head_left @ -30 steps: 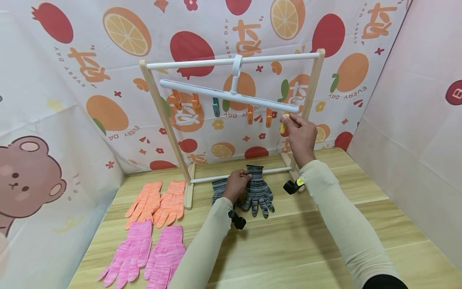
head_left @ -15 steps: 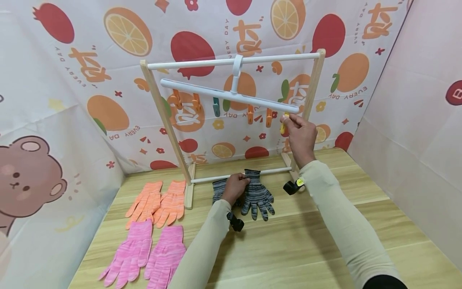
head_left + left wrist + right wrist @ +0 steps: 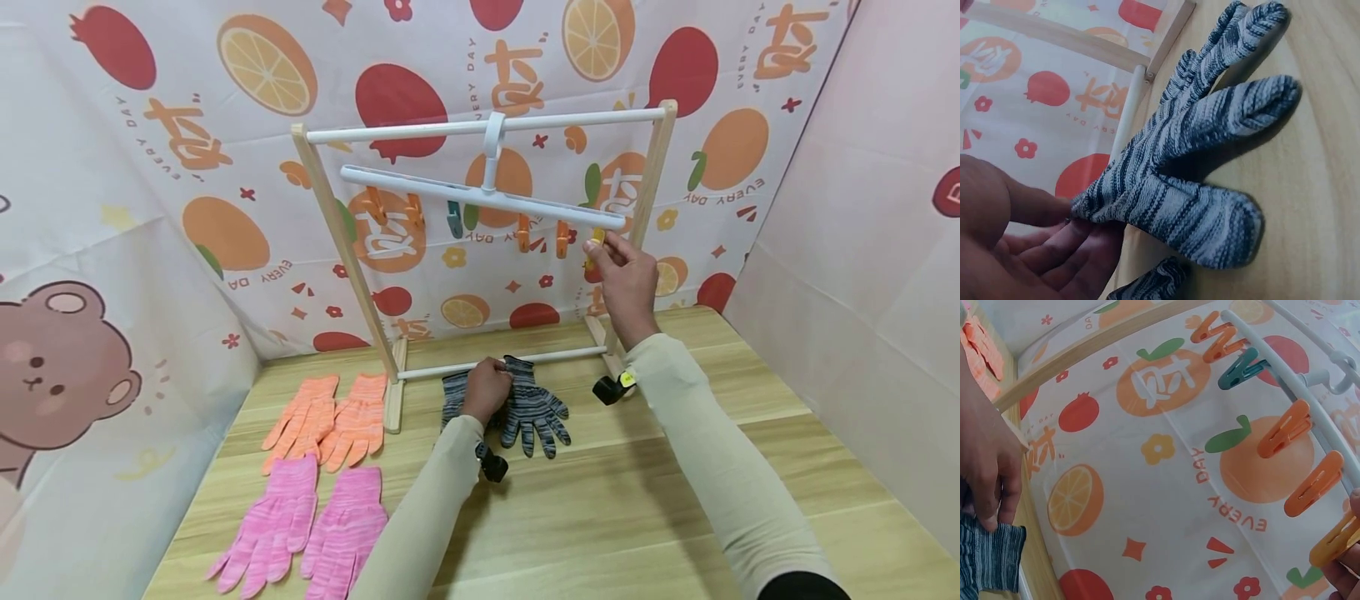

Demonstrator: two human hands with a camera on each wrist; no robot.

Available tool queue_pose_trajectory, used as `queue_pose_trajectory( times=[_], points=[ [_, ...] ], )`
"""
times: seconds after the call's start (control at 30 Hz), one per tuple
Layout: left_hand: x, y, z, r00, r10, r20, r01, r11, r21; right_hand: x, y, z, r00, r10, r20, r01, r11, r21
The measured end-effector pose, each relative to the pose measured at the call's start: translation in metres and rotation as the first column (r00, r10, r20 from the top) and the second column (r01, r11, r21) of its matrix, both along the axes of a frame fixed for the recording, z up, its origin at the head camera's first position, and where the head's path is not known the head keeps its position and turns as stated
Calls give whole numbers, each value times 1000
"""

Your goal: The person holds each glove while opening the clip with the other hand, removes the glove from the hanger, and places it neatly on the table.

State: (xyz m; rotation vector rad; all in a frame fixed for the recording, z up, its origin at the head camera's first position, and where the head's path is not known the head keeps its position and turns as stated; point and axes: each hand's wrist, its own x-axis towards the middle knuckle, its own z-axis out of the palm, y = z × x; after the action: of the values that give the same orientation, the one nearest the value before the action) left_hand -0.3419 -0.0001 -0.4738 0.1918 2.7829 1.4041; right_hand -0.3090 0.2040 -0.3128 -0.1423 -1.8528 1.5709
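My left hand (image 3: 487, 390) pinches the cuff of a grey-and-black striped knit glove (image 3: 536, 412), whose fingers point toward me on the table. In the left wrist view, thumb and fingers grip the cuff edge of that glove (image 3: 1172, 156). A second striped glove (image 3: 452, 397) lies partly hidden under the left hand. Up at the hanger's lower right end, my right hand (image 3: 630, 279) pinches a yellow clothespin (image 3: 1334, 544). The white hanger (image 3: 540, 205) hangs tilted from the rack's top bar. Several orange clothespins (image 3: 1313, 484) and one teal clothespin (image 3: 1241, 370) hang along it.
The rack has wooden side posts (image 3: 347, 250) and a low white bar (image 3: 431, 372) behind the striped gloves. Orange gloves (image 3: 300, 421) and pink gloves (image 3: 270, 521) lie at the left on the wooden table (image 3: 600, 517). A fruit-print cloth (image 3: 457, 275) stands behind.
The left hand has drawn the striped glove's cuff slightly left and toward me. The hanger has shifted a little right, its right end slightly higher, along with the right hand and the yellow clothespin.
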Motion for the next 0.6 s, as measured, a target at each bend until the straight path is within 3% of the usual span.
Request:
queue_pose_trajectory(
  times=[0.27,0.43,0.6],
  points=[
    [6,0,-1,1000,16,3,-16,997,-78,-1,5,-6,1000,15,7,-16,1000,23],
    [8,1,1,1000,-2,-27,-3,982,-190,-1,6,-7,1000,-4,-27,5,999,41],
    [11,2,2,999,30,-27,-36,965,-258,2,5,-11,1000,-20,-15,21,998,54]
  ],
)
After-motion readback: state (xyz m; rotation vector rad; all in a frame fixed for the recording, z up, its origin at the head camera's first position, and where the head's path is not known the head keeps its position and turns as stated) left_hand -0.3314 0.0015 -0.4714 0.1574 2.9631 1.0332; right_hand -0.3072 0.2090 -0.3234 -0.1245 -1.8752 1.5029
